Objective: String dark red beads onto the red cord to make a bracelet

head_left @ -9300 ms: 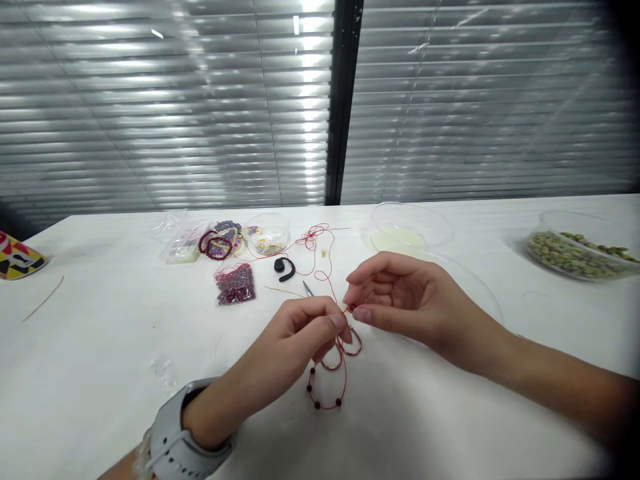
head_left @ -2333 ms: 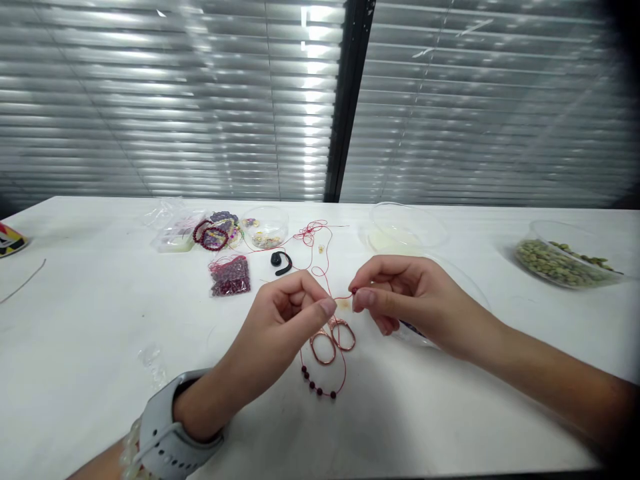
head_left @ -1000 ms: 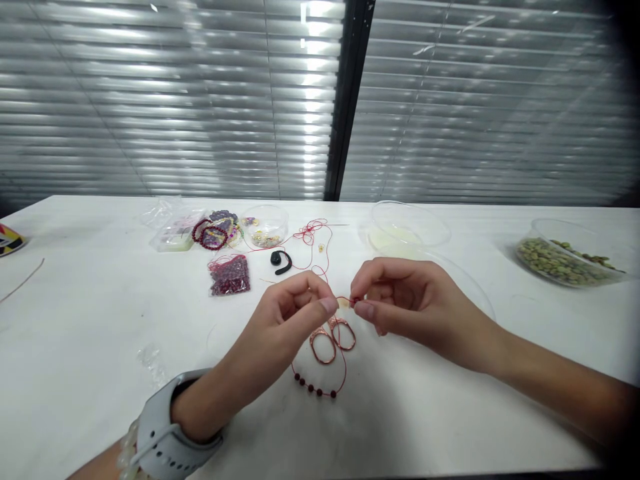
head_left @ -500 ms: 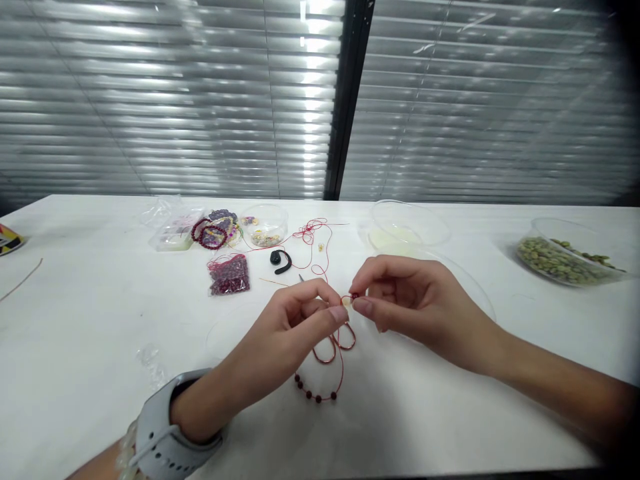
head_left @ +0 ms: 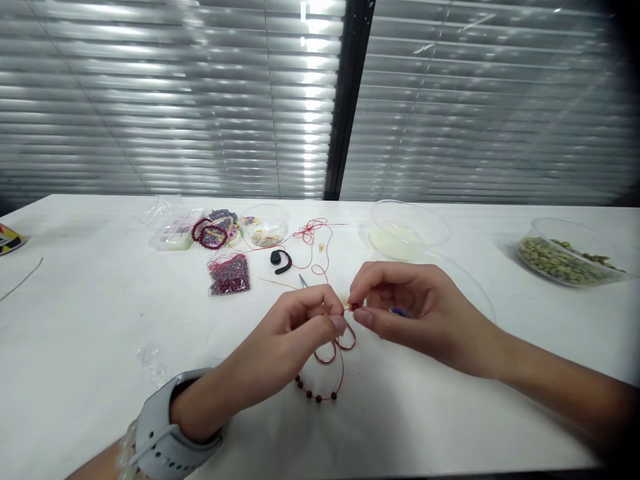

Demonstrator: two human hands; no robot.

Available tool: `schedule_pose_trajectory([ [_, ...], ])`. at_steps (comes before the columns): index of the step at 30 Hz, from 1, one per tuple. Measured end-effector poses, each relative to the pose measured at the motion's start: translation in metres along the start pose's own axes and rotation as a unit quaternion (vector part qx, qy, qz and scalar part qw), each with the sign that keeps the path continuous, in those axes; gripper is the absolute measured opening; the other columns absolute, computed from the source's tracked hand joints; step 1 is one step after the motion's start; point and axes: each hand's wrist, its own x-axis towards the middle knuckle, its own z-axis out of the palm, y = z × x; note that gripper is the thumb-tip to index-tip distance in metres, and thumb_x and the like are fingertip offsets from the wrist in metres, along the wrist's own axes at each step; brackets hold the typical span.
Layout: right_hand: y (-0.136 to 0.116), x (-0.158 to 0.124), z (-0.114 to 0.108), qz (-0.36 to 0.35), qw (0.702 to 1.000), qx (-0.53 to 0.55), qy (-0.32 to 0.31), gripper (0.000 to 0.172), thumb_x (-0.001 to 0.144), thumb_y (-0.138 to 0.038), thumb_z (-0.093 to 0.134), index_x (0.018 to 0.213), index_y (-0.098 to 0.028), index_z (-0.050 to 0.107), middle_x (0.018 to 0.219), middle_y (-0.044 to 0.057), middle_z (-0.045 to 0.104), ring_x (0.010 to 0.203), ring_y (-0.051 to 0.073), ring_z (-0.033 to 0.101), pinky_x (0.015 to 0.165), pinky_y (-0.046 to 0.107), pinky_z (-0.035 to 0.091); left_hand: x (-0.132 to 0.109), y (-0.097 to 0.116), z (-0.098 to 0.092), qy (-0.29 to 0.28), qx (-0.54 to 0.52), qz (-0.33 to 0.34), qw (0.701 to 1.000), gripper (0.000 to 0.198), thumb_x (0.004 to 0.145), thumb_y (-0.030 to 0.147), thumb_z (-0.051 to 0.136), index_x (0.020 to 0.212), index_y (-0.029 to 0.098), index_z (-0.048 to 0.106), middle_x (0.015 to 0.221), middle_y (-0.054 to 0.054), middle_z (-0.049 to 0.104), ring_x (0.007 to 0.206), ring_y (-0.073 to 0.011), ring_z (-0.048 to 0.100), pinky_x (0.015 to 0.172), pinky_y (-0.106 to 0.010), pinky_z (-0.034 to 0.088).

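Watch (head_left: 160, 433) on my left wrist, nearest. Strung beads (head_left: 310, 393) sit on loop of red thread (head_left: 343, 370) sagging below hands onto table (head_left: 90, 333). Left hand (head_left: 295, 327) pinched on thread end, right hand (head_left: 415, 310) pinched on red bead (head_left: 354, 307). Fingertips nearly touching; bead just right of thread end, short run between pinches lying left to right, both hands equally close. Scissors (head_left: 349, 345) beneath hands, copper handles toward me. Beyond: bead bag (head_left: 229, 273), black earpiece (head_left: 281, 261), clear bowl (head_left: 410, 223); green-filled bowl (head_left: 560, 260) far right.

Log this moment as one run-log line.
left hand: pinches red thread | right hand: pinches dark red bead | strung beads: low on thread loop | scissors: on table beneath hands
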Motion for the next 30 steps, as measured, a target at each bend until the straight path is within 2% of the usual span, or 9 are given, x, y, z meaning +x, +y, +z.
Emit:
schedule_pose_trajectory([
  [8, -0.0003, -0.0003, 0.0006, -0.007, 1.000, -0.024, 0.003, 0.008, 0.081, -0.030, 0.064, 0.082, -0.023, 0.062, 0.063, -0.003, 0.057, 0.053, 0.007, 0.046, 0.050, 0.022, 0.037, -0.0005, 0.0010, 0.0004, -0.005, -0.005, 0.001, 1.000, 0.024, 0.087, 0.016, 0.045, 0.063, 0.018, 0.049, 0.059, 0.007, 0.038, 0.053, -0.0071, 0.031, 0.053, -0.019, 0.030],
  [16, 0.0003, 0.0002, 0.0013, -0.021, 0.999, -0.034, 0.013, 0.006, 0.080, -0.028, 0.065, 0.081, -0.023, 0.063, 0.063, -0.004, 0.056, 0.052, 0.007, 0.046, 0.049, 0.022, 0.038, 0.0006, -0.0021, -0.0008, -0.010, 0.018, 0.004, 1.000, 0.021, 0.088, 0.018, 0.047, 0.067, 0.019, 0.051, 0.061, 0.007, 0.043, 0.053, -0.0070, 0.032, 0.053, -0.019, 0.031],
  [20, 0.0010, 0.0012, 0.0003, -0.060, 0.997, -0.044, 0.028, 0.005, 0.078, -0.027, 0.068, 0.080, -0.022, 0.068, 0.073, -0.002, 0.062, 0.056, 0.006, 0.050, 0.050, 0.022, 0.040, 0.0004, -0.0005, -0.0001, -0.008, 0.031, 0.004, 0.999, 0.021, 0.089, 0.021, 0.048, 0.069, 0.019, 0.053, 0.059, 0.007, 0.044, 0.053, -0.0070, 0.033, 0.053, -0.019, 0.032],
  [24, 0.0006, 0.0003, 0.0002, -0.133, 0.982, -0.113, 0.072, 0.006, 0.077, -0.021, 0.069, 0.071, -0.021, 0.069, 0.068, -0.002, 0.062, 0.061, 0.007, 0.054, 0.051, 0.021, 0.040, 0.0014, -0.0003, -0.0003, 0.009, 0.057, 0.012, 0.998, 0.022, 0.090, 0.024, 0.047, 0.069, 0.019, 0.053, 0.057, 0.007, 0.041, 0.054, -0.0081, 0.035, 0.053, -0.020, 0.033],
  [27, 0.0002, -0.0016, 0.0012, -0.186, 0.960, -0.183, 0.100, 0.011, 0.080, -0.020, 0.067, 0.069, -0.019, 0.065, 0.064, -0.002, 0.061, 0.057, 0.007, 0.051, 0.051, 0.021, 0.038, 0.0024, -0.0026, -0.0026, 0.069, 0.092, 0.056, 0.992, 0.021, 0.090, 0.030, 0.047, 0.074, 0.020, 0.055, 0.068, 0.004, 0.047, 0.067, -0.0098, 0.044, 0.064, -0.020, 0.038],
  [30, -0.0002, -0.0038, 0.0017, -0.203, 0.948, -0.222, 0.105, 0.019, 0.085, -0.026, 0.060, 0.068, -0.018, 0.057, 0.063, -0.002, 0.059, 0.055, 0.008, 0.049, 0.050, 0.022, 0.037, 0.0025, -0.0050, -0.0057, 0.112, 0.094, 0.089, 0.985, 0.023, 0.092, 0.037, 0.042, 0.085, 0.023, 0.058, 0.092, 0.001, 0.055, 0.094, -0.0150, 0.049, 0.083, -0.025, 0.039],
])
